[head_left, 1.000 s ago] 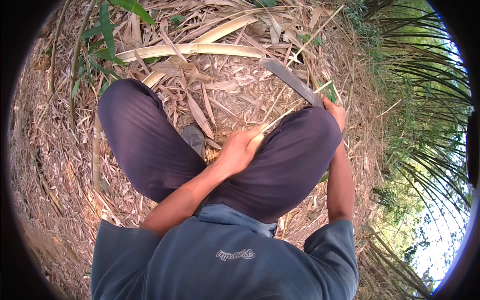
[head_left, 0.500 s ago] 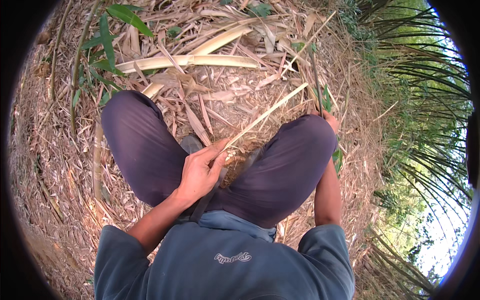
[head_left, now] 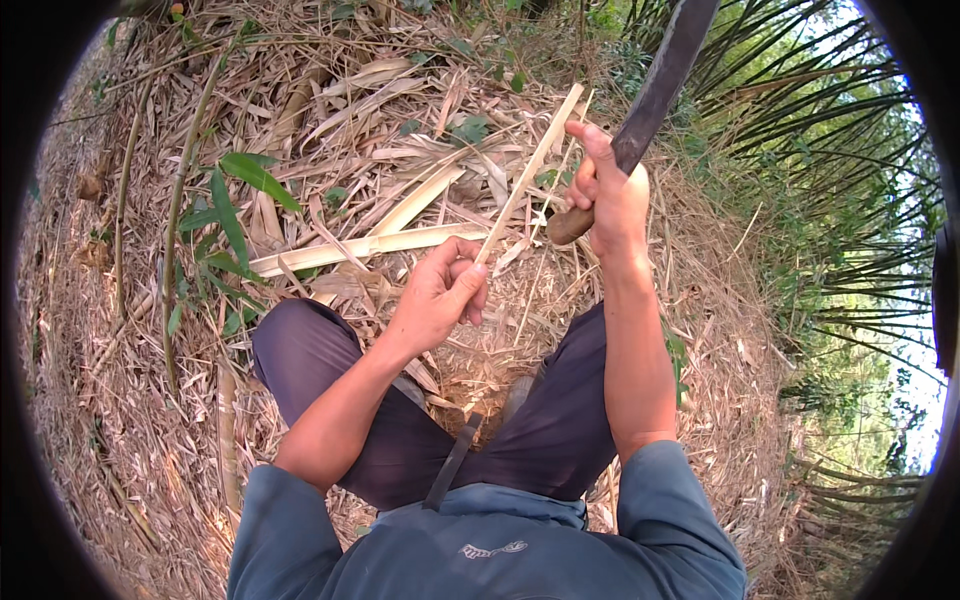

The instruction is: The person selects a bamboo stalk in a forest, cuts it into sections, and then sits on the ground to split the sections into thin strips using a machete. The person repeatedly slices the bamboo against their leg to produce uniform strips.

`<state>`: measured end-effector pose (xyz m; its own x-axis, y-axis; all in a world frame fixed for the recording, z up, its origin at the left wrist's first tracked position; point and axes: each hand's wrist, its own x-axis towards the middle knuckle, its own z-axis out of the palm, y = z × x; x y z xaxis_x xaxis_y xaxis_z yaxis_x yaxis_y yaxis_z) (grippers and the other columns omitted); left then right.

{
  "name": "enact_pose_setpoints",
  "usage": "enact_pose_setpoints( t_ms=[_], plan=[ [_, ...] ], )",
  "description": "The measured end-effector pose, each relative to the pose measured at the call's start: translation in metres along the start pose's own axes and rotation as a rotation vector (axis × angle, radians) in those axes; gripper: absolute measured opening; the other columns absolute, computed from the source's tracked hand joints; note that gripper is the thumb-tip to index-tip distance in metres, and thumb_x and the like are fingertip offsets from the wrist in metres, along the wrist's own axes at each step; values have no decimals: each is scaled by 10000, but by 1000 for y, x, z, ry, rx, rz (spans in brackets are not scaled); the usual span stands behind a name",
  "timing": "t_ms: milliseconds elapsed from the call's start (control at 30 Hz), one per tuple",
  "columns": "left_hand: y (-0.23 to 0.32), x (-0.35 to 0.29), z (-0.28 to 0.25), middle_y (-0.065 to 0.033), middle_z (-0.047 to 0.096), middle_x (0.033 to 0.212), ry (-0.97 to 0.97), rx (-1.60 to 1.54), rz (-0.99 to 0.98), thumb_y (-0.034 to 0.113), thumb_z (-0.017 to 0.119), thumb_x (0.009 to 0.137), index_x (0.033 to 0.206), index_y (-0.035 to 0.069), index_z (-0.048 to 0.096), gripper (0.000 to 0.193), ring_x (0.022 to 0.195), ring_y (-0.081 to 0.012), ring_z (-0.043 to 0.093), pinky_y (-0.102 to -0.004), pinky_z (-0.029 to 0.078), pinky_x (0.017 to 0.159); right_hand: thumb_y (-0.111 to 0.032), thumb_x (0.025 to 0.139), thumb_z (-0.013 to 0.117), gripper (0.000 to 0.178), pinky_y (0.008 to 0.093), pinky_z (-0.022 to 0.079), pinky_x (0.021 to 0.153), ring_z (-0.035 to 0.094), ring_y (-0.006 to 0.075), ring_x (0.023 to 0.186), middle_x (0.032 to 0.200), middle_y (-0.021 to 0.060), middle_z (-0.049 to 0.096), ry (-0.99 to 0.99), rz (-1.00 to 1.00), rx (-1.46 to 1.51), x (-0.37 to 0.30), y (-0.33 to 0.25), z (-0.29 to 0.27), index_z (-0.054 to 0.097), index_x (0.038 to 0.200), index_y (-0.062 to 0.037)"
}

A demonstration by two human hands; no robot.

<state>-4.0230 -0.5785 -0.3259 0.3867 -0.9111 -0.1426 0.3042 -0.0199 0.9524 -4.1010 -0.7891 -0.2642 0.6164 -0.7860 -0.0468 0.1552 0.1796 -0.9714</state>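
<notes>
Between the thumb and fingers of my left hand (head_left: pixel 445 290) is the lower end of a thin pale bamboo strip (head_left: pixel 530 172), which slants up and to the right. My right hand (head_left: pixel 615 200) is wrapped round the wooden handle (head_left: pixel 570 226) of a machete. Its long dark machete blade (head_left: pixel 668 80) rises toward the upper right and runs out of the picture. The index finger of that hand points toward the strip's upper part; whether it touches is hard to tell.
Wider split bamboo pieces (head_left: pixel 375 243) lie on the dry leaf litter ahead. Thin stems with green leaves (head_left: pixel 230 205) stand at the left. Bamboo clumps (head_left: pixel 830 210) fill the right side. My bent knees (head_left: pixel 300 335) frame the ground in front, with a dark strap (head_left: pixel 452 465) between them.
My right hand has come up from beside my right knee, raising the machete into full view. My left hand has moved forward and up with the bamboo strip, now held more steeply.
</notes>
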Motion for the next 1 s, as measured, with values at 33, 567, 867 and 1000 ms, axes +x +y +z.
enact_pose_setpoints(
  t_ms=[33, 567, 867, 1000],
  plan=[
    [1, -4, -1, -39, 575, 678, -2, -5, -19, 191, 512, 1022, 1103, 13, 488, 197, 557, -84, 551, -216, 437, 523, -360, 887, 725, 487, 227, 331, 453, 372, 44, 467, 568, -73, 396, -15, 2, -7, -3, 13, 3, 635, 1099, 69],
    [-7, -6, -18, -25, 579, 617, -39, 237, -118, 99, 519, 957, 1043, -4, 523, 134, 498, -87, 553, -225, 443, 469, -240, 905, 640, 349, 286, 401, 540, 364, 69, 477, 545, -77, 311, -69, 120, 344, 21, 42, -19, 613, 1105, 44],
    [9, 0, -2, -14, 556, 615, -141, -8, -188, 285, 463, 1037, 1240, 2, 566, 363, 473, -69, 519, -207, 418, 461, -241, 901, 638, 308, 290, 401, 550, 358, 70, 479, 547, -81, 311, -142, 188, 498, 22, 42, -37, 613, 1060, 21],
    [6, 2, -3, 0, 530, 596, -140, -56, -169, 310, 476, 1034, 1287, 11, 572, 403, 448, -55, 463, -206, 375, 437, -247, 904, 634, 334, 287, 401, 548, 358, 69, 480, 547, -79, 309, -150, 165, 439, 23, 41, -38, 609, 1080, 36]
  ],
)
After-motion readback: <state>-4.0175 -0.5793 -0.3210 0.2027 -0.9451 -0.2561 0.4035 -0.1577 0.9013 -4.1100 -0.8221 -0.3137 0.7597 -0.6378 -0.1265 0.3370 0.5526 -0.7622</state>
